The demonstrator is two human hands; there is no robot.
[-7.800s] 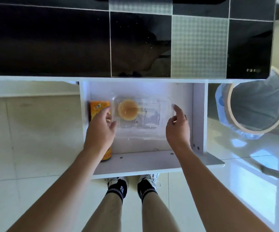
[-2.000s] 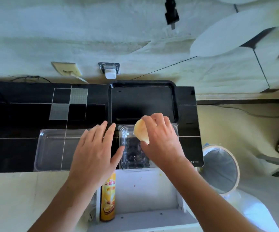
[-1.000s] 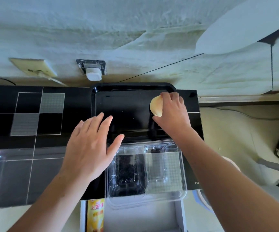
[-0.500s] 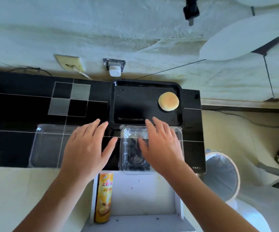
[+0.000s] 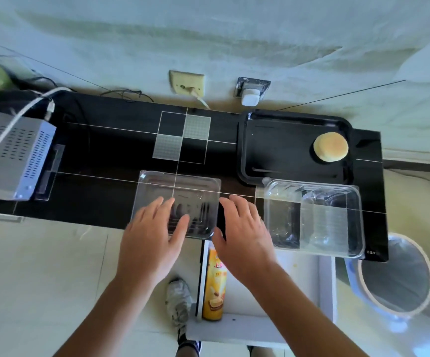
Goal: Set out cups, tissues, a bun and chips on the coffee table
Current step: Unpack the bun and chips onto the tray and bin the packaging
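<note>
Both hands spread flat, holding nothing: left hand point(image 5: 150, 239) over a clear lid point(image 5: 176, 203), right hand point(image 5: 239, 234) beside it; bun point(image 5: 330, 146) on black tray point(image 5: 280, 145).

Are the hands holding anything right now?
Nothing is held. The left hand lies flat, fingers spread, over the clear lid; the right hand is open beside it.
</note>
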